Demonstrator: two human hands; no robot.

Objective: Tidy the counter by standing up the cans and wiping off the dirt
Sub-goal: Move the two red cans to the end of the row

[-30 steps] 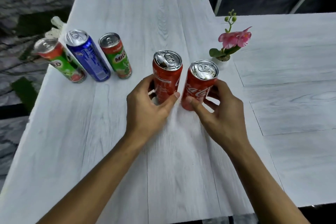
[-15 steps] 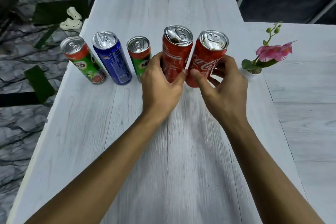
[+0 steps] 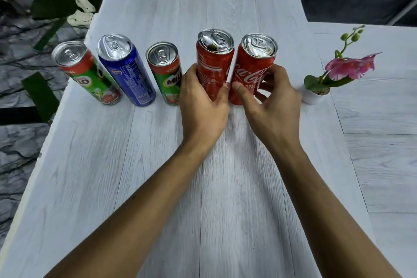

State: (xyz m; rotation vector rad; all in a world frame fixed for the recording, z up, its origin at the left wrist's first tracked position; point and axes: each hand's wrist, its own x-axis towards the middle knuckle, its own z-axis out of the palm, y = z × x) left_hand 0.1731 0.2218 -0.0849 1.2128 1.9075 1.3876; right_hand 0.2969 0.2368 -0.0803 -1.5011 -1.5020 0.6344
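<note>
Red can (image 3: 214, 67), a slim glossy aluminium cylinder, stands upright, clasped by the left grip (image 3: 203, 106). The right grip (image 3: 273, 106) clasps a second red can (image 3: 250, 74) just beside it. Both are on the pale wood-grain counter (image 3: 225, 187), now in line with three other cans (image 3: 128, 74); a second ago they stood nearer.

Left red can (image 3: 213, 63): lower body hidden behind left hand (image 3: 203, 108), whose fingertips are out of sight behind it.
Right red can (image 3: 250, 70): right side covered by right hand (image 3: 274, 106).
Middle Milo can (image 3: 165, 74): label end hidden.
Blue can (image 3: 128, 72): print too small to read.
2 white objects (image 3: 82, 13) on floor (image 3: 13, 142): blurred, kind unclear.
</note>
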